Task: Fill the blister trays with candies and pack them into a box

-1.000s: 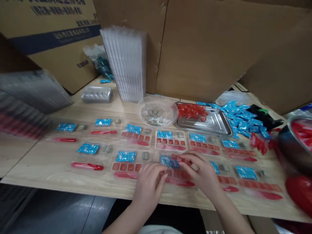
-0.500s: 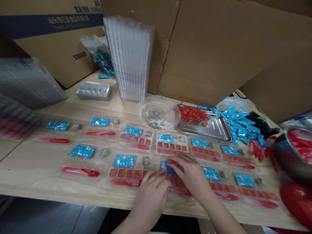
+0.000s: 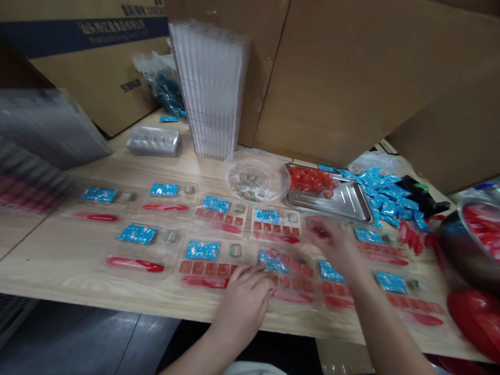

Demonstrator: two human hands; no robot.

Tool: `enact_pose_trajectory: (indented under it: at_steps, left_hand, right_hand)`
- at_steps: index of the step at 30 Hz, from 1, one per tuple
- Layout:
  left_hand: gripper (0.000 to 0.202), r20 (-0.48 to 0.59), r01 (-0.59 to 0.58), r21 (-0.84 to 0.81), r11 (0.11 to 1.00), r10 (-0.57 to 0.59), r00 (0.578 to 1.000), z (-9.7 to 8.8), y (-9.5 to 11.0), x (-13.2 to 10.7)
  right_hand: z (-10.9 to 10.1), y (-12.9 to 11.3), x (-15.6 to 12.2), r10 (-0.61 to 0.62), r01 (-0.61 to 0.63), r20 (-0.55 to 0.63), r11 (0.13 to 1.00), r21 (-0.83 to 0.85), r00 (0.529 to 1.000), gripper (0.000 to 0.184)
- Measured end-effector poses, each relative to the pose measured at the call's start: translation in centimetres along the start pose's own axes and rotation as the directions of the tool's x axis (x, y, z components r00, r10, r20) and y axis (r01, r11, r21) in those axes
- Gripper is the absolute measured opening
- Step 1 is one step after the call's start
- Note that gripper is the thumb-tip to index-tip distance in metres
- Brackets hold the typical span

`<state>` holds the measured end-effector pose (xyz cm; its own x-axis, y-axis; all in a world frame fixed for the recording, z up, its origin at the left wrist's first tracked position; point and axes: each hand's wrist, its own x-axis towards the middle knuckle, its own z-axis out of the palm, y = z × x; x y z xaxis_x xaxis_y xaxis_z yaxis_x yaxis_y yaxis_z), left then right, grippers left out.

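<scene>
My left hand rests over the left edge of a clear plastic blister tray, its fingers bent forward and touching it. In that tray lie a blue sachet, several small red blocks, some lying loose on top, and a red plastic knife. My right hand is lifted over the trays to the right and smeared by motion. Whether it holds anything does not show. Beside my left hand, another tray holds a blue sachet, a row of red blocks and a red knife.
More filled blister trays lie in two rows. Behind them stand a clear round tub, a metal tray with red pieces, a pile of blue sachets and stacked clear trays. A metal bowl is at right.
My right hand has left the middle tray and moved up and right. Loose red blocks now show on that tray. My left hand stays almost in place.
</scene>
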<state>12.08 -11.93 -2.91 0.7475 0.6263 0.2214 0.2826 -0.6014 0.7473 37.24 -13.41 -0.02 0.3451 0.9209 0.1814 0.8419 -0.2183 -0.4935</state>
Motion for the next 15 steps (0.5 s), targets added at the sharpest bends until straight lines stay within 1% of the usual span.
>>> enact_pose_trajectory:
  at_steps: [1, 2, 4, 6, 9, 11, 13, 15]
  left_hand:
    - [0.016, -0.002, -0.008, 0.001, 1.0, 0.008, 1.0, 0.0, 0.0, 0.0]
    - [0.017, -0.011, -0.019, 0.008, 1.0, 0.019, 1.0, 0.0, 0.0, 0.0]
    - [0.018, -0.031, -0.044, 0.033, 0.999, 0.045, 0.999, -0.1, -0.1, 0.0]
    - [0.02, -0.043, -0.07, 0.064, 0.996, 0.072, 0.996, -0.2, 0.0, 0.1]
    - [0.021, -0.039, -0.098, 0.101, 0.99, 0.103, 0.994, -0.5, 0.1, 0.4]
    - [0.021, -0.038, -0.106, 0.115, 0.988, 0.111, 0.993, -0.6, 0.2, 0.6]
    - [0.021, -0.038, -0.1, 0.12, 0.988, 0.105, 0.994, -0.6, 0.3, 0.6]
    - [0.02, -0.032, -0.086, 0.11, 0.99, 0.09, 0.995, -0.5, 0.3, 0.6]
  right_hand:
    - [-0.7, 2.0, 1.3, 0.092, -0.099, -0.111, 0.994, -0.053, 0.99, 0.022]
    - [-1.3, 3.9, 2.7, 0.125, -0.142, -0.146, 0.983, -0.112, 0.981, 0.022]
    - [-1.9, 6.8, 5.5, 0.138, -0.169, -0.186, 0.972, -0.163, 0.973, 0.021]
    - [-1.7, 8.4, 8.1, 0.129, -0.164, -0.189, 0.969, -0.187, 0.974, 0.021]
    - [-0.9, 9.3, 11.3, 0.136, -0.171, -0.18, 0.965, -0.197, 0.974, 0.021]
    - [-0.5, 9.5, 12.6, 0.154, -0.186, -0.171, 0.965, -0.187, 0.973, 0.015]
    - [-0.5, 9.2, 12.8, 0.177, -0.205, -0.168, 0.964, -0.17, 0.97, 0.012]
    - [-0.8, 8.0, 11.8, 0.192, -0.216, -0.16, 0.965, -0.149, 0.968, 0.013]
